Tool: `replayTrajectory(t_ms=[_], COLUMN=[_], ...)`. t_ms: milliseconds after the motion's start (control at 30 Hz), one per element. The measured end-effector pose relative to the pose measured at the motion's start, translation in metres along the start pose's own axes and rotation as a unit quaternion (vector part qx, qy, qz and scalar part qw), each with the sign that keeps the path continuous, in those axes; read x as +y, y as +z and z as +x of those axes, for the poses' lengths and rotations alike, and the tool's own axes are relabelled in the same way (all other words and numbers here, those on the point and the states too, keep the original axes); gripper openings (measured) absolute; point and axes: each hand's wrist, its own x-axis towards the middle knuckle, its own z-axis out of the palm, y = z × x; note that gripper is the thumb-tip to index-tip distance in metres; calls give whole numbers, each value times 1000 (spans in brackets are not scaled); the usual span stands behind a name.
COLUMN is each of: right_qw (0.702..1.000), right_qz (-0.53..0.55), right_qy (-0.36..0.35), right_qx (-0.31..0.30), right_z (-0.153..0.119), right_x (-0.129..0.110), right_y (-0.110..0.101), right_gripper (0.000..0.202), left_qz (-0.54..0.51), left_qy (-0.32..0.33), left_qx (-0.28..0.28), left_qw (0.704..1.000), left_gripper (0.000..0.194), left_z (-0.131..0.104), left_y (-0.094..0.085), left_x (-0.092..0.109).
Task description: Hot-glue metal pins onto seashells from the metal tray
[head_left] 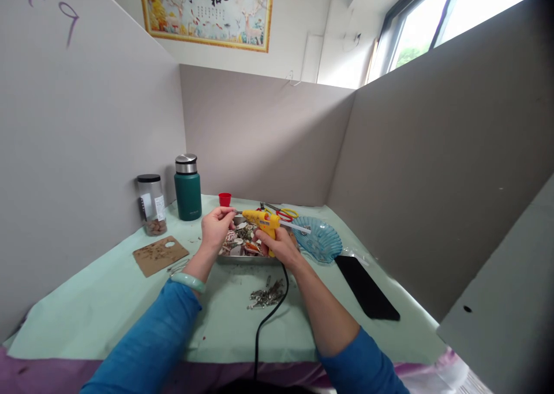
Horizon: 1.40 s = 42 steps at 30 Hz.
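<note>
My right hand [279, 245] is wrapped round the handle of a yellow hot glue gun [263, 220], its nozzle pointing left. A pale glue stick [296, 227] juts from the back of the gun, and a black cord runs down from its grip. Close to the nozzle, my left hand [217, 225] is pinched at the fingertips on something too small to make out. Beneath both hands is a metal tray [246, 260] filled with mixed small pieces, partly hidden by the hands. Nearer to me lies a pile of small metal clips [267, 295].
At left stand a green bottle [188, 195] and a clear jar [154, 209], with a brown board [159, 255] before them. A red cup [224, 199] and scissors [285, 214] lie behind the tray. To the right are a blue shell-shaped dish [324, 241] and a black flat object [367, 287].
</note>
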Motion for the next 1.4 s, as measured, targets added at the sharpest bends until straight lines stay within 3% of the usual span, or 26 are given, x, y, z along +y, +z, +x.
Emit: replayTrajectory(t_ms=[267,767,1400], right_qw=[1000,1000,1000], right_qz=[13,12,19], right_qy=[-5,6,10], right_qx=[-6,4,20], right_z=[0,1,0], right_x=[-1,3,-1], right_y=[0,-1,1], right_gripper=[39,39,37], left_qz=[36,-56,-33], left_qy=[-1,-21,-11], left_qx=[-5,2,-5], left_qw=[999,998,999], left_gripper=[19,25,24], left_z=[-2,-2,0], left_y=[1,0,0], left_x=[3,6,0])
